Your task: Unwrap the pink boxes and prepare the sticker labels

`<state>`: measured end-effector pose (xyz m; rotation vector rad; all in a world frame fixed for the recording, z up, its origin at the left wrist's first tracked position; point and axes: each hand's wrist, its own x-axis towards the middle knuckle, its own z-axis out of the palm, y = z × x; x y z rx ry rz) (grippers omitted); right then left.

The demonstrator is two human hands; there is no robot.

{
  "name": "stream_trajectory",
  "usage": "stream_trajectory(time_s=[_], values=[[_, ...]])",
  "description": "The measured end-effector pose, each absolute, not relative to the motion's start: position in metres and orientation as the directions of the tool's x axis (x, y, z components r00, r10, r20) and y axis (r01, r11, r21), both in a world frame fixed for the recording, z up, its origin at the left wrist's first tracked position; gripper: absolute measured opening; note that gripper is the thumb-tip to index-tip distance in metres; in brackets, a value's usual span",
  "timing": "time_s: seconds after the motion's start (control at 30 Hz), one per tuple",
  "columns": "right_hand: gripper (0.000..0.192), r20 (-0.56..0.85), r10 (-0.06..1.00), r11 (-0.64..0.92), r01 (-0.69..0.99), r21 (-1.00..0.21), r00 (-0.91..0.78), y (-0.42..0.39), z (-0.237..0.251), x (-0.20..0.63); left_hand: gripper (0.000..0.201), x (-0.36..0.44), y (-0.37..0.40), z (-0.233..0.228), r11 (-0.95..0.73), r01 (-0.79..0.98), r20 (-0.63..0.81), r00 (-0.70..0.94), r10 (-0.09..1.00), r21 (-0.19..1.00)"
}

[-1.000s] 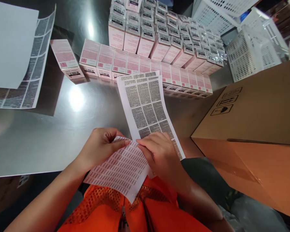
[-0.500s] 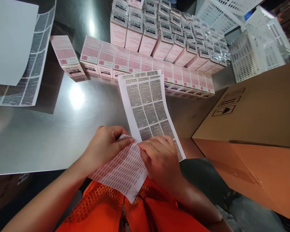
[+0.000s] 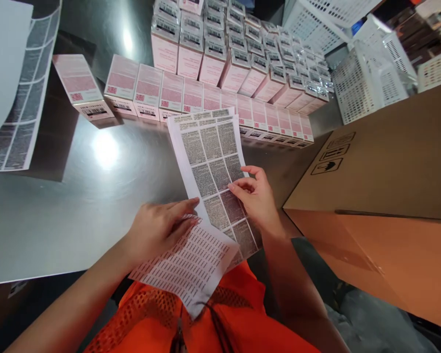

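While the left hand (image 3: 161,228) keeps the dashed sheet (image 3: 194,257) pinched at its upper edge, thumb above, the right hand (image 3: 255,201) sits over the label sheets (image 3: 213,147), thumb and fingertips curled close to the printed face; whether it grips a label I cannot tell from where I stand. Half a second ago both hands met at the dashed sheet's upper edge; now the right has parted from it and lies farther up and to the right, and more of the lower labels show. The dashed sheet slants in front of the person's orange vest (image 3: 150,323), one corner overlapping the lower end of the label sheets.

At their far end, the label sheets reach over the row of pink boxes (image 3: 172,93), whose leftmost member stands slightly apart. Behind the row rises the block of wrapped boxes (image 3: 213,59).

Left of the left hand, a broad stretch of metal table (image 3: 77,215) runs to the near edge, giving generous room sideways. To the right, only a narrow strip separates the right hand from the large carton (image 3: 382,162), its wall bounding that side.
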<state>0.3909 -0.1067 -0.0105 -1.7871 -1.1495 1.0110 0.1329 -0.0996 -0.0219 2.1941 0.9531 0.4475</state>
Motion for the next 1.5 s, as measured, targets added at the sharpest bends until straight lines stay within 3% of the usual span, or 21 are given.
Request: stream_trajectory(time_s=[0.17,0.6,0.77,0.87,0.93,1.0,1.1,1.23,1.5], values=[[0.044,-0.208,0.947,-0.297,0.418,-0.858,0.246,-0.102,-0.021,0.395,0.036,0.135,-0.100,-0.023,-0.540,0.545,0.074,0.657,0.750,0.641],[0.044,-0.211,0.958,-0.282,0.530,-0.800,0.193,-0.097,-0.009,0.395,0.036,0.135,-0.100,-0.023,-0.510,0.536,0.063,0.645,0.762,0.673],[0.043,-0.197,0.953,-0.299,0.594,-0.747,0.232,-0.097,-0.003,0.387,0.037,0.135,-0.100,-0.025,-0.516,0.542,0.061,0.648,0.759,0.663],[0.052,-0.120,0.941,-0.311,0.672,-0.672,0.316,-0.094,-0.006,0.391,0.038,0.135,-0.100,-0.024,-0.503,0.556,0.031,0.650,0.759,0.662],[0.062,-0.085,0.918,-0.324,0.612,-0.721,0.386,-0.093,-0.012,0.400,0.038,0.135,-0.101,-0.023,-0.498,0.568,0.016,0.649,0.761,0.655],[0.065,-0.125,0.883,-0.334,0.420,-0.844,0.452,-0.094,-0.016,0.412,0.038,0.134,-0.101,-0.023,-0.509,0.567,0.021,0.655,0.756,0.647],[0.052,-0.232,0.853,-0.350,0.183,-0.919,0.468,-0.101,-0.019,0.426,0.038,0.134,-0.102,-0.026,-0.533,0.551,0.049,0.665,0.746,0.642],[0.035,-0.276,0.872,-0.383,0.211,-0.899,0.404,-0.107,-0.023,0.430,0.035,0.133,-0.103,-0.031,-0.534,0.540,0.087,0.646,0.759,0.650],[0.033,-0.233,0.879,-0.386,0.333,-0.860,0.416,-0.101,-0.027,0.424,0.035,0.134,-0.103,-0.030,-0.531,0.546,0.081,0.644,0.761,0.647]])
